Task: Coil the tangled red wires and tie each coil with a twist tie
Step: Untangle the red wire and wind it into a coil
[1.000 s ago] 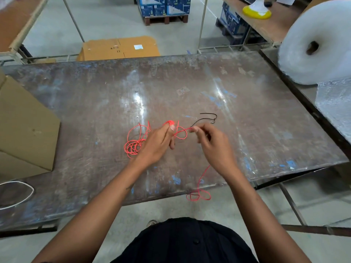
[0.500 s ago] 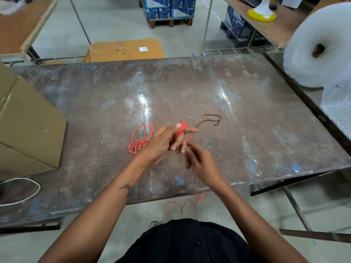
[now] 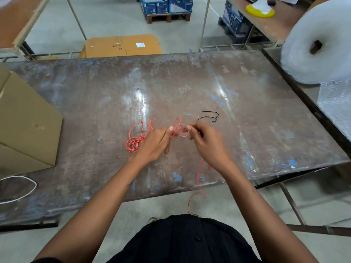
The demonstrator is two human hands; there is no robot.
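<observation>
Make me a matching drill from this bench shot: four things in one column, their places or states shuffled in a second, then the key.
Things
1. black twist tie
2. red wire tangle
3. bubble wrap roll
4. cardboard box

Places or states
A. at the table's left edge
B. loose on the table, just beyond the right hand
C. heaped on the table beside the left hand
D. past the table's far right corner

Pairs: 1-B, 2-C, 3-D, 4-A
</observation>
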